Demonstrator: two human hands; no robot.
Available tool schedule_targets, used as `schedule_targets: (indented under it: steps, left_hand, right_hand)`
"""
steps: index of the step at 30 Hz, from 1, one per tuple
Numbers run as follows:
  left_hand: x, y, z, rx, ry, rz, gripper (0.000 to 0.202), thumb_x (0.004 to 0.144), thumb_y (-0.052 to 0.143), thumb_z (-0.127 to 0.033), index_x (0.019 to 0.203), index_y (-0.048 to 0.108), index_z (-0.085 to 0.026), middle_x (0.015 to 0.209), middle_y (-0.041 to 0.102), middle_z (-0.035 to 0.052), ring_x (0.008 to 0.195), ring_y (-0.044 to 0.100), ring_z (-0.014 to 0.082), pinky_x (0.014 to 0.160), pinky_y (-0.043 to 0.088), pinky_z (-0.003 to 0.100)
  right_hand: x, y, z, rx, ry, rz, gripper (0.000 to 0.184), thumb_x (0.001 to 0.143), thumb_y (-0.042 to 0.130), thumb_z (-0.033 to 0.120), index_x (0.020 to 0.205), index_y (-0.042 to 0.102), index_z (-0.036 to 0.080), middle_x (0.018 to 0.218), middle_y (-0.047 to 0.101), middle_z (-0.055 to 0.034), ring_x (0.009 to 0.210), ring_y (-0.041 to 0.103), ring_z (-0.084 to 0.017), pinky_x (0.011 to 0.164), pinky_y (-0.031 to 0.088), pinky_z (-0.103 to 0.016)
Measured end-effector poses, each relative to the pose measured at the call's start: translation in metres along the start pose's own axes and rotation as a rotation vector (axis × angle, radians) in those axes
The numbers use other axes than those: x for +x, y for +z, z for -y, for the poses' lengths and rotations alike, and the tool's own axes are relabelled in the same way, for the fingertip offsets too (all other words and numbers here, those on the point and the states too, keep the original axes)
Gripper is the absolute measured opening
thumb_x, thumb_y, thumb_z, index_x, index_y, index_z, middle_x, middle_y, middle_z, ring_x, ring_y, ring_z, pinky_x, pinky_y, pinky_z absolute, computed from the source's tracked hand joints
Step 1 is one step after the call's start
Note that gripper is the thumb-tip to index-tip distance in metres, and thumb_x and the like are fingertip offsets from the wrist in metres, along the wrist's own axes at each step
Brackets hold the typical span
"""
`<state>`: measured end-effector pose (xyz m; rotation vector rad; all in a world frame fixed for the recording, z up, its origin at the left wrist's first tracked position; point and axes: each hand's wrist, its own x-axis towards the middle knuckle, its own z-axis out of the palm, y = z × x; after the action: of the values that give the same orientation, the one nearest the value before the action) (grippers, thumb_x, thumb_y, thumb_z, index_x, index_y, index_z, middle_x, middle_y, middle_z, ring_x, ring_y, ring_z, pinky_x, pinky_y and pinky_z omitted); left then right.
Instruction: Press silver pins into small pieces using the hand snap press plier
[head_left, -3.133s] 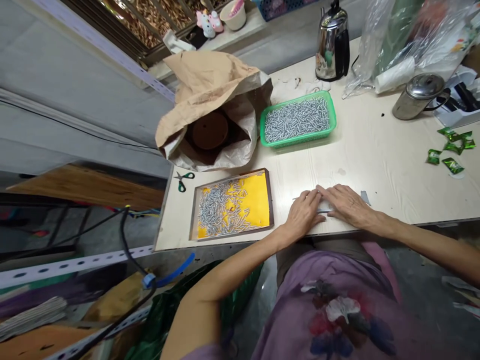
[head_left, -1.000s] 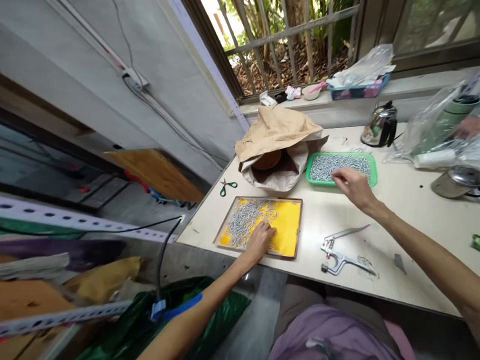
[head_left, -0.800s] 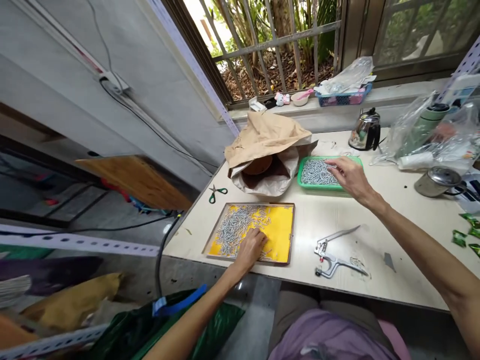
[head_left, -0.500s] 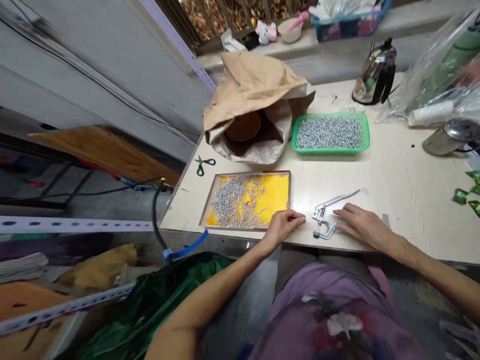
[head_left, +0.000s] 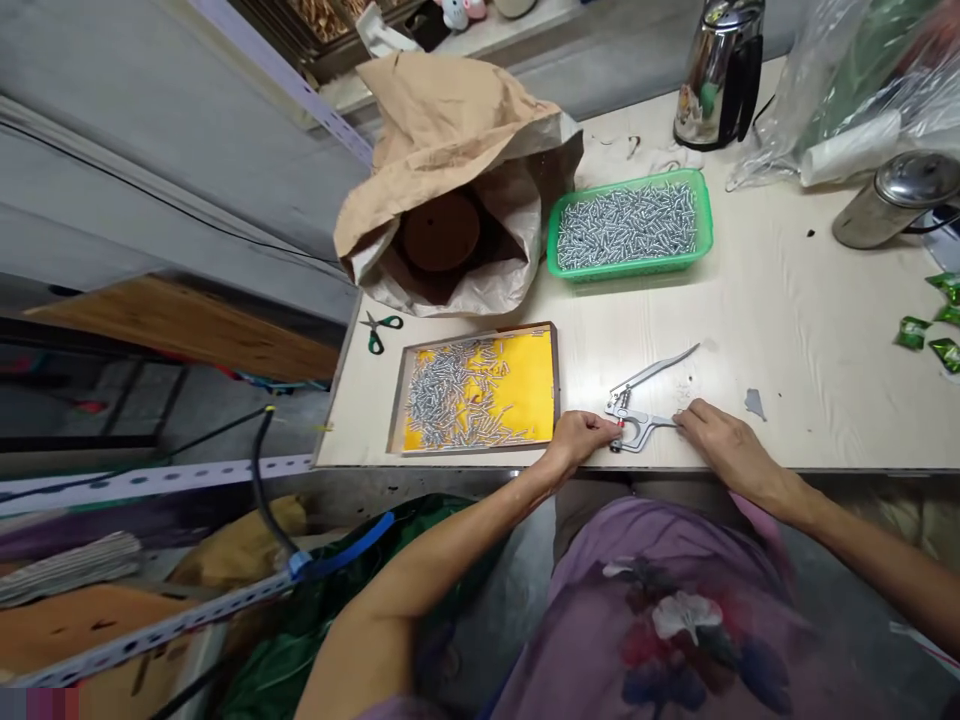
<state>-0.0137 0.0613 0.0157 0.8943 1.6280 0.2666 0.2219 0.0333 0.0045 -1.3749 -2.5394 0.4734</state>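
Note:
Hand-press snap pliers [head_left: 637,425] lie on the table, grey metal with a red-tipped jaw, their upper handle swung away from the lower one. My right hand [head_left: 724,445] pinches the end of the lower handle. Fingertips pressed together, my left hand [head_left: 583,440] is right at the jaw; whatever is in the pinch is too small to make out. To its left lies a shallow tray [head_left: 556,380] with a yellow bottom, holding a heap of small silvery metal pins [head_left: 439,395].
Behind are a green basket [head_left: 705,215] full of similar metal pieces and an open paper sack [head_left: 457,130]. Scissors [head_left: 381,330] lie at the left. A kettle [head_left: 712,90], a steel cup [head_left: 892,200], plastic wrapping [head_left: 847,100] and green packets [head_left: 912,332] occupy the right side.
My left hand has moved right to the jaw of the pliers. My right hand, loose beside the tool before, has closed on the lower handle. The camera view has shifted.

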Motion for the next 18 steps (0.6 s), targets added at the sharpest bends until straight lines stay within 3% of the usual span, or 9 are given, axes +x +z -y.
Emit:
schedule_targets:
  steps: [7,13,16,18]
  left_hand:
    - [0.004,0.002,-0.001,0.110,-0.016,0.002,0.027,0.065,0.078,-0.036,0.066,0.072,-0.010,0.042,0.042,-0.0073,0.041,0.028,0.0039,0.043,0.018,0.021]
    - [0.010,0.000,0.002,0.171,-0.022,0.069,0.030,0.067,0.078,-0.038,0.064,0.067,-0.010,0.041,0.041,-0.0080,0.036,0.028,0.0033,0.040,0.018,0.020]
    - [0.012,-0.002,0.002,0.131,-0.060,0.120,0.033,0.067,0.080,-0.040,0.063,0.066,-0.010,0.043,0.045,-0.0069,0.035,0.030,0.0030,0.038,0.020,0.020]
    - [0.012,-0.002,0.000,0.118,-0.070,0.135,0.033,0.068,0.080,-0.039,0.064,0.065,-0.010,0.044,0.047,-0.0064,0.034,0.031,0.0028,0.037,0.020,0.019]
  right_hand:
    - [0.000,-0.002,0.002,0.003,0.011,-0.011,0.024,0.091,0.038,0.004,0.087,0.056,0.019,0.087,0.058,-0.0057,0.073,0.054,-0.016,0.064,0.039,-0.027]
    - [-0.001,-0.004,0.006,-0.005,0.022,0.002,0.028,0.089,0.036,0.001,0.084,0.057,0.019,0.087,0.059,-0.0069,0.072,0.054,-0.016,0.063,0.040,-0.029]
    - [0.002,-0.007,0.003,-0.006,0.017,0.024,0.021,0.092,0.041,0.009,0.088,0.059,0.020,0.091,0.061,-0.0083,0.077,0.056,-0.018,0.066,0.043,-0.030]
    - [0.009,-0.011,-0.004,-0.027,-0.006,0.025,0.014,0.091,0.053,0.024,0.102,0.060,0.020,0.107,0.062,-0.0123,0.093,0.058,-0.023,0.073,0.046,-0.034]
